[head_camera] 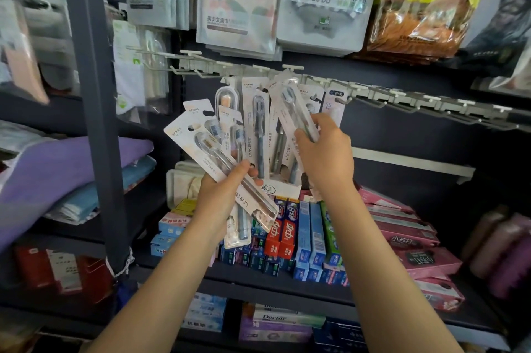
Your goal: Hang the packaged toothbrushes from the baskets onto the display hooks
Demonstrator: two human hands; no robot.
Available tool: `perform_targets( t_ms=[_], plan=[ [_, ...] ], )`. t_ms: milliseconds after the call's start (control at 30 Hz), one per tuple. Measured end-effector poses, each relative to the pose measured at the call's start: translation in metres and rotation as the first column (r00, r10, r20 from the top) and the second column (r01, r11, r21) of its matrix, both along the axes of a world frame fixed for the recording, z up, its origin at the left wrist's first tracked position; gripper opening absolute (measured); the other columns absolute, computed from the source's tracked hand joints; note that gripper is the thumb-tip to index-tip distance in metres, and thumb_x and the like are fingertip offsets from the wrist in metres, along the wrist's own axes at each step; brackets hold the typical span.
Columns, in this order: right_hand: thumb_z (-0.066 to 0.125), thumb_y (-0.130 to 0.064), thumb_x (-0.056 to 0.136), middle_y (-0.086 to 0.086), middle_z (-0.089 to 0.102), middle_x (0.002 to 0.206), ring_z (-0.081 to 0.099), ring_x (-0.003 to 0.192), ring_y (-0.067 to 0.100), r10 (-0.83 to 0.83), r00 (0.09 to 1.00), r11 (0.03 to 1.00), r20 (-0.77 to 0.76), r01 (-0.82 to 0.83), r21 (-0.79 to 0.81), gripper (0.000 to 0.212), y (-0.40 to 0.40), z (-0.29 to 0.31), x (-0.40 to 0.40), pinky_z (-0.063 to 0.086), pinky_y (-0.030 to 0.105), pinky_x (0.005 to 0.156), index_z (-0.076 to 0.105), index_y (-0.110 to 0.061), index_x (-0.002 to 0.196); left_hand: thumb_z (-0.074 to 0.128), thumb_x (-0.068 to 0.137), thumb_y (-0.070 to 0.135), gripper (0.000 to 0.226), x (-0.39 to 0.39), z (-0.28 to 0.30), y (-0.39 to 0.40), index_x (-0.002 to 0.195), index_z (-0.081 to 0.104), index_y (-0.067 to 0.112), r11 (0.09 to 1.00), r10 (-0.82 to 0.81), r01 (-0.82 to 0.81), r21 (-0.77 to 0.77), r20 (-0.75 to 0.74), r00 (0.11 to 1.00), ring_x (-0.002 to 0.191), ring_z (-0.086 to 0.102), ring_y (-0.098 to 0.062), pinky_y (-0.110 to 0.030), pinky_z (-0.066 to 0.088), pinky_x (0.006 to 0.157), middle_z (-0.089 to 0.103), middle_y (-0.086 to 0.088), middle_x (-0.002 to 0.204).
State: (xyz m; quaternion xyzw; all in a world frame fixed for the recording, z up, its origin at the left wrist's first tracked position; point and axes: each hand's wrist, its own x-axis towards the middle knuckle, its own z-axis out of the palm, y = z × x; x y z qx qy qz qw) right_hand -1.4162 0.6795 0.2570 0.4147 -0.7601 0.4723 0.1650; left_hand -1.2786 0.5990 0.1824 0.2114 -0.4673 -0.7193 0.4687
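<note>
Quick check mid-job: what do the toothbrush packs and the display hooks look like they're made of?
Toothbrush pack in the right hand: printed card back, seemingly matte, under a clear glossy plastic blister; the brush shows through. Display hooks: thin pale grey rods, probably coated metal wire, though plastic cannot be ruled out.

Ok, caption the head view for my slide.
Left hand holds a fan of packaged toothbrushes while right hand lifts one pack toward the display hooks.

Rows of red, blue and green toothpaste boxes (290, 234) and pink cartons (413, 240) crowd a dark metal shelf (258, 278).
</note>
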Motion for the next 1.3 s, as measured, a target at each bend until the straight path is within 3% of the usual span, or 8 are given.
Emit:
perform_targets(
  t_ms=[300, 533, 667, 867, 967, 1067, 1200, 1300],
  plan=[
    [0.049, -0.033, 0.104, 0.002, 0.057, 0.076, 0.050, 0.061, 0.019, 0.107, 0.953, 0.994, 0.283, -0.099, -0.043, 0.024, -0.025, -0.025, -0.010, 0.042, 0.037, 0.060, 0.047, -0.010, 0.107, 0.066, 0.097, 0.020, 0.021, -0.001, 0.001, -0.006, 0.118, 0.063, 0.018, 0.998, -0.045, 0.045, -0.035, 0.021, 0.999, 0.087, 0.076, -0.025, -0.034, 0.061, 0.067, 0.078, -0.009, 0.092],
    [0.049, -0.046, 0.103, 0.004, 0.059, 0.103, 0.058, 0.091, 0.024, 0.096, 0.912, 0.995, 0.399, -0.082, -0.052, 0.038, -0.058, -0.028, -0.023, 0.040, 0.031, 0.078, 0.052, -0.014, 0.123, 0.063, 0.096, 0.041, 0.027, 0.000, -0.002, -0.010, 0.117, 0.064, 0.024, 0.998, -0.045, 0.048, -0.048, 0.078, 0.996, 0.089, 0.076, -0.023, -0.039, 0.060, 0.079, 0.079, -0.007, 0.096],
    [0.053, -0.045, 0.102, -0.008, 0.044, 0.075, 0.044, 0.071, 0.015, 0.097, 0.919, 0.995, 0.381, -0.082, -0.055, 0.029, -0.059, -0.035, -0.025, 0.035, 0.030, 0.071, 0.047, -0.016, 0.100, 0.059, 0.100, 0.026, 0.023, 0.002, -0.003, -0.013, 0.118, 0.065, 0.013, 0.999, -0.051, 0.051, -0.001, 0.099, 0.994, 0.088, 0.077, -0.023, -0.037, 0.059, 0.077, 0.079, -0.009, 0.095],
    [0.061, -0.036, 0.100, -0.001, 0.065, 0.095, 0.061, 0.083, 0.013, 0.087, 0.930, 0.996, 0.358, -0.077, -0.043, 0.025, -0.031, -0.057, -0.016, 0.040, 0.023, 0.062, 0.061, -0.012, 0.108, 0.060, 0.099, 0.017, 0.015, 0.004, -0.008, -0.017, 0.106, 0.072, 0.014, 0.997, -0.068, 0.072, -0.027, 0.133, 0.989, 0.089, 0.076, -0.022, -0.037, 0.059, 0.081, 0.079, -0.007, 0.095],
    [0.063, -0.034, 0.098, -0.005, 0.064, 0.086, 0.058, 0.072, 0.007, 0.248, 0.903, 0.965, 0.350, -0.260, -0.013, 0.020, -0.018, -0.065, -0.008, 0.043, 0.022, 0.064, 0.065, -0.015, 0.102, 0.069, 0.094, 0.019, 0.009, 0.001, -0.007, -0.015, 0.101, 0.073, 0.017, 0.996, -0.058, 0.065, -0.054, 0.116, 0.992, 0.087, 0.076, -0.019, -0.029, 0.060, 0.069, 0.079, -0.002, 0.092],
    [0.067, -0.043, 0.094, -0.004, 0.058, 0.074, 0.051, 0.058, 0.004, 0.461, 0.819, 0.831, 0.341, -0.533, 0.157, 0.025, -0.007, -0.064, 0.003, 0.044, 0.020, 0.056, 0.065, -0.019, 0.096, 0.076, 0.087, 0.024, 0.023, -0.003, -0.005, -0.012, 0.109, 0.073, 0.018, 0.995, -0.030, 0.040, -0.087, 0.115, 0.993, 0.096, 0.075, -0.020, -0.037, 0.059, 0.083, 0.079, -0.002, 0.099],
    [0.077, -0.035, 0.089, -0.005, 0.055, 0.062, 0.049, 0.049, 0.008, 0.460, 0.808, 0.826, 0.368, -0.542, 0.157, 0.036, 0.000, -0.060, 0.001, 0.043, 0.022, 0.048, 0.062, -0.003, 0.092, 0.079, 0.084, 0.023, 0.018, -0.005, -0.005, -0.011, 0.101, 0.074, 0.023, 0.990, -0.018, 0.037, -0.140, 0.132, 0.991, 0.088, 0.074, -0.008, -0.023, 0.057, 0.073, 0.079, 0.006, 0.092],
    [0.077, -0.029, 0.089, -0.006, 0.059, 0.056, 0.051, 0.046, 0.012, 0.487, 0.779, 0.830, 0.395, -0.553, 0.067, 0.027, 0.002, -0.059, 0.004, 0.044, 0.024, 0.043, 0.060, -0.009, 0.086, 0.079, 0.082, 0.027, 0.017, -0.001, -0.005, -0.011, 0.098, 0.072, 0.027, 0.983, -0.035, 0.061, -0.171, 0.153, 0.988, 0.083, 0.072, 0.003, -0.018, 0.052, 0.070, 0.078, 0.014, 0.088]
  ],
)
